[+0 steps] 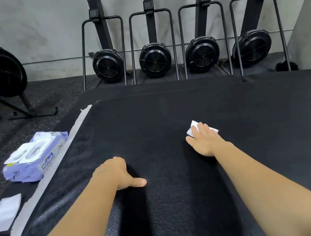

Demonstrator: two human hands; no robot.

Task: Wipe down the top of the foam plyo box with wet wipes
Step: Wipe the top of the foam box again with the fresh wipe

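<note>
Black foam box [150,118] fills the middle of the view; top surface is grainy and matte, with a pale strip of tape [45,186] along its left edge. Right hand [205,140] lies flat on a folded white wipe [193,125], fingers straight and close together, pressing it to the box top right of centre. Left hand [114,173] rests on the top nearer the person, thumb [138,181] out; its fingers are hidden, so cannot tell. Purple wipes pack [35,159] and a loose wipe [0,213] lie on the floor to the left.

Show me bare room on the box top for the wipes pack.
Bare: the far box top beyond both hands, the gap between left hand and right hand, and right of the wipe. Crowded: off the box's left edge, around wipes pack and loose wipe.
</note>
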